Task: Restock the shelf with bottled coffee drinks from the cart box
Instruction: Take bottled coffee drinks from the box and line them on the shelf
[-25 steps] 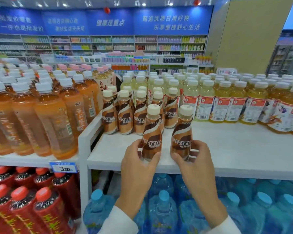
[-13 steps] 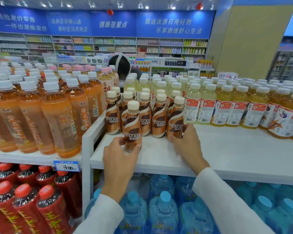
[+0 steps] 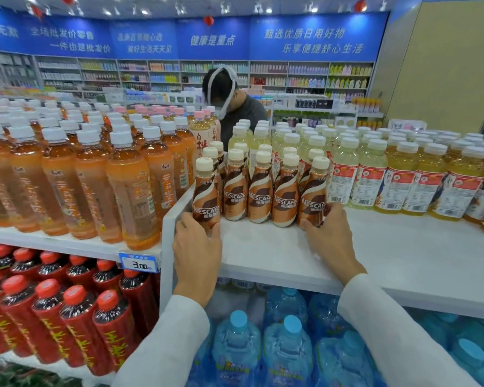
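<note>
Centre of frame, white shelf (image 3: pixel 291 258). A front row of five brown bottled coffee drinks (image 3: pixel 259 196) stands upright, more behind them.

Left hand (image 3: pixel 197 244): fingers (image 3: pixel 182 222) curled round the lower body of the leftmost bottle (image 3: pixel 206 196), thumb on its other side. This bottle stands a little forward of the row, tight against the shelf's left edge. Its base is hidden by the hand, so I cannot tell whether it is fully set down.

Right hand (image 3: pixel 331 238): curled round the foot of the rightmost bottle (image 3: pixel 313 199), which touches its neighbour in the row. Yellow drinks (image 3: pixel 370 177) stand just beside it, right of centre.

Cart box: not in view.

Risks, as judged from here:
- Bottles are tall, narrow and packed cap to cap. A sideways shove from either hand could tip one into the next and send the row over.
- The left bottle is at the shelf's edge beside the orange tea bottles (image 3: pixel 129 191) — let go while tilted, it could topple off toward the red bottles (image 3: pixel 76 317) at lower left.
- Pulling the right hand away carelessly could catch the nearest yellow drink.
- Left bottle left forward — uneven row.
</note>
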A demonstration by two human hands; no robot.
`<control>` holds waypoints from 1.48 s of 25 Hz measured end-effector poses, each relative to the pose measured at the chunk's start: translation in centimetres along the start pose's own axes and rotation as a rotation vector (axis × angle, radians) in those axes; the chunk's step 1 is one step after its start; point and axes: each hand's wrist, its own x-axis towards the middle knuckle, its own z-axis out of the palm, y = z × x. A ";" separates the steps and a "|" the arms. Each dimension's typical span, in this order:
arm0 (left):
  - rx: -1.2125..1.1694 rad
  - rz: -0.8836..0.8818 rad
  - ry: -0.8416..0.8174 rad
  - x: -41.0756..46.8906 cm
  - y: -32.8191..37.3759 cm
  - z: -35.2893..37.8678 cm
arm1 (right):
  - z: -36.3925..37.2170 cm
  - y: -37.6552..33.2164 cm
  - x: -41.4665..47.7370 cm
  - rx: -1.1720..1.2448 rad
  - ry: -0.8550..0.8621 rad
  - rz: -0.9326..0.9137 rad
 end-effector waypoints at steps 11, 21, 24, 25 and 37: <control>0.068 -0.063 -0.032 0.6 0.3 -0.2 | 0.4 0.7 0.2 0.005 0.022 -0.028; 0.052 -0.072 -0.011 0.7 -0.4 0.8 | 0.5 0.9 0.4 0.014 0.035 -0.026; 0.048 -0.055 -0.002 0.6 -0.4 0.8 | 0.5 0.9 0.4 0.013 0.033 -0.023; 0.047 -0.041 0.001 0.6 -0.4 0.8 | 0.5 0.8 0.4 0.020 0.031 -0.020; -0.074 0.068 -0.047 -1.8 -2.1 -1.7 | -3.0 0.8 -6.3 0.043 -0.086 -0.042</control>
